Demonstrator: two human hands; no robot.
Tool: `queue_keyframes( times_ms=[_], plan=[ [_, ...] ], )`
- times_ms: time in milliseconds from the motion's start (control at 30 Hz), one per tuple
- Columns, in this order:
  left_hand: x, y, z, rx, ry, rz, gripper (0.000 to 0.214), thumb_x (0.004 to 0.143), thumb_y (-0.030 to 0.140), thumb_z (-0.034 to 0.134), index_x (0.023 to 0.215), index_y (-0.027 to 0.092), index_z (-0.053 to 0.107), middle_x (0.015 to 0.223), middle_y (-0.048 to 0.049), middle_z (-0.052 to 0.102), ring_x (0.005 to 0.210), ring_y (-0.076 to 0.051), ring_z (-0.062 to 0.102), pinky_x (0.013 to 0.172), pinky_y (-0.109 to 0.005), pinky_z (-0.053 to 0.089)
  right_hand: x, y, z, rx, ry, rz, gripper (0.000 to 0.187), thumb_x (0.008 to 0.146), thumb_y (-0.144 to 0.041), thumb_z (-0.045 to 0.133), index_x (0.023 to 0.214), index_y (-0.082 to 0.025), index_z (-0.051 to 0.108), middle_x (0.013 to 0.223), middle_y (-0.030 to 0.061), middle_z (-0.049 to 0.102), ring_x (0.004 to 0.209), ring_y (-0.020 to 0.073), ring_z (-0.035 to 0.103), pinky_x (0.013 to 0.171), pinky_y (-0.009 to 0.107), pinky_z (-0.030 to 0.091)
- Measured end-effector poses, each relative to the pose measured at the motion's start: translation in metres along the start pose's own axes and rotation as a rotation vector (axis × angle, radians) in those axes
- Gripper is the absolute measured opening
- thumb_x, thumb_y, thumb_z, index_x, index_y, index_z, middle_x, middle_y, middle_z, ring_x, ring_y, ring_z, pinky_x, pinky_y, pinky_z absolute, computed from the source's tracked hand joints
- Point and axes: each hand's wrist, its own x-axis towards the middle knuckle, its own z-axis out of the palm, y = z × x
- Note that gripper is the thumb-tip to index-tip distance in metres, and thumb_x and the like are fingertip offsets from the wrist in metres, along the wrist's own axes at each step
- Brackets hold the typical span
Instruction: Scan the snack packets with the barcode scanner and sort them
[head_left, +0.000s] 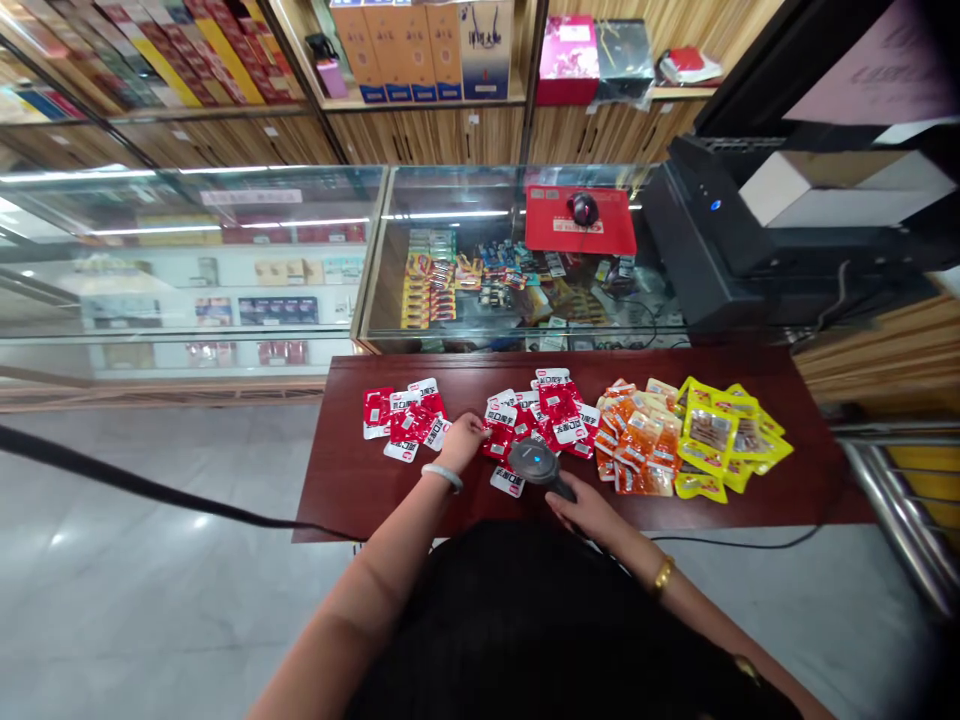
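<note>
My left hand [463, 438], a pale bangle on its wrist, reaches onto a dark red table [345, 480]. Its fingers pinch a red snack packet [499, 438] at the edge of the middle pile of red packets [551, 410]. A smaller pile of red packets [405, 418] lies just left of that hand. My right hand [589, 505], with a gold bracelet, grips the handle of a black barcode scanner [534, 460]. The scanner's head points down over the red packets.
Orange packets [634, 440] and yellow packets [720, 435] lie to the right on the table. Behind stand a glass display counter [375, 260], a red mouse pad with a mouse [581, 215], and a black register machine [720, 250]. The scanner cable [735, 545] trails along the front edge.
</note>
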Motion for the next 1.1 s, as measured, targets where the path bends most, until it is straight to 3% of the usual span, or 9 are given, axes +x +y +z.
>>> queue_keyframes(
  times_ms=[133,367,567,700,800,867,933,1033,1100],
  plan=[
    [-0.005,-0.011,-0.011,-0.082,0.099,-0.01,0.02,0.077,0.03,0.07,0.084,0.02,0.055,0.067,0.0021,0.061,0.06,-0.012,0.056,0.06,-0.023,0.039,0.011,-0.002,0.01,-0.043,-0.121,-0.03,0.055,0.081,-0.056,0.064,0.119,-0.018,0.055,0.063,-0.005,0.05,0.047,0.0092,0.043,0.043,0.021,0.035],
    [-0.023,-0.023,-0.03,-0.007,0.242,0.017,0.009,0.08,0.02,0.061,0.088,0.017,0.06,0.084,-0.006,0.067,0.077,-0.017,0.061,0.072,-0.027,0.043,0.027,-0.014,0.028,-0.065,-0.225,-0.076,0.055,0.082,-0.058,0.063,0.12,-0.019,0.057,0.061,-0.0053,0.049,0.044,0.0085,0.041,0.042,0.021,0.032],
    [-0.022,-0.049,-0.062,-0.05,0.39,-0.15,0.019,0.079,0.033,0.065,0.089,0.021,0.056,0.076,-0.0014,0.065,0.069,-0.016,0.06,0.065,-0.025,0.041,0.033,-0.015,0.036,-0.048,-0.21,-0.069,0.057,0.079,-0.056,0.067,0.12,-0.018,0.056,0.064,-0.0049,0.051,0.044,0.0075,0.04,0.039,0.02,0.032],
    [-0.019,-0.066,-0.097,0.036,0.516,-0.239,0.022,0.081,0.039,0.061,0.093,0.022,0.056,0.087,-0.0045,0.067,0.077,-0.019,0.062,0.069,-0.029,0.043,0.031,-0.015,0.033,-0.038,-0.167,-0.059,0.058,0.078,-0.055,0.068,0.121,-0.019,0.056,0.06,-0.0052,0.05,0.045,0.0088,0.041,0.039,0.02,0.032],
    [-0.02,-0.064,-0.107,0.16,0.63,-0.249,0.034,0.079,0.04,0.063,0.104,0.02,0.056,0.101,-0.0094,0.065,0.097,-0.025,0.06,0.082,-0.035,0.045,0.026,-0.015,0.028,-0.012,-0.153,-0.043,0.058,0.079,-0.057,0.066,0.122,-0.019,0.055,0.055,-0.0066,0.047,0.042,0.0088,0.039,0.039,0.021,0.03],
    [-0.021,-0.052,-0.1,0.265,0.749,-0.196,0.045,0.079,0.039,0.064,0.116,0.018,0.052,0.115,-0.0134,0.06,0.113,-0.029,0.053,0.095,-0.04,0.04,0.021,-0.014,0.023,0.001,-0.135,-0.036,0.059,0.079,-0.058,0.065,0.122,-0.019,0.054,0.054,-0.0072,0.046,0.042,0.009,0.038,0.04,0.021,0.029],
    [-0.019,-0.033,-0.084,0.333,0.76,-0.069,0.05,0.08,0.038,0.063,0.123,0.017,0.049,0.121,-0.0151,0.056,0.12,-0.03,0.047,0.101,-0.042,0.035,0.017,-0.011,0.017,0.009,-0.09,-0.027,0.059,0.079,-0.059,0.065,0.12,-0.018,0.054,0.053,-0.0078,0.046,0.041,0.0092,0.039,0.041,0.022,0.03],
    [-0.008,0.0,-0.049,0.364,0.507,0.189,0.049,0.08,0.037,0.064,0.124,0.019,0.051,0.12,-0.014,0.057,0.119,-0.029,0.048,0.103,-0.038,0.034,0.011,-0.007,0.008,0.018,-0.015,-0.015,0.061,0.078,-0.06,0.065,0.118,-0.016,0.052,0.053,-0.0085,0.046,0.042,0.0092,0.04,0.042,0.022,0.032],
    [0.002,0.021,-0.026,0.38,0.378,0.234,0.059,0.077,0.039,0.069,0.128,0.017,0.048,0.122,-0.0157,0.055,0.119,-0.03,0.048,0.102,-0.037,0.034,0.007,-0.005,0.003,0.024,0.018,-0.006,0.063,0.077,-0.059,0.065,0.12,-0.016,0.05,0.054,-0.0087,0.048,0.042,0.009,0.041,0.043,0.022,0.033]
  ],
)
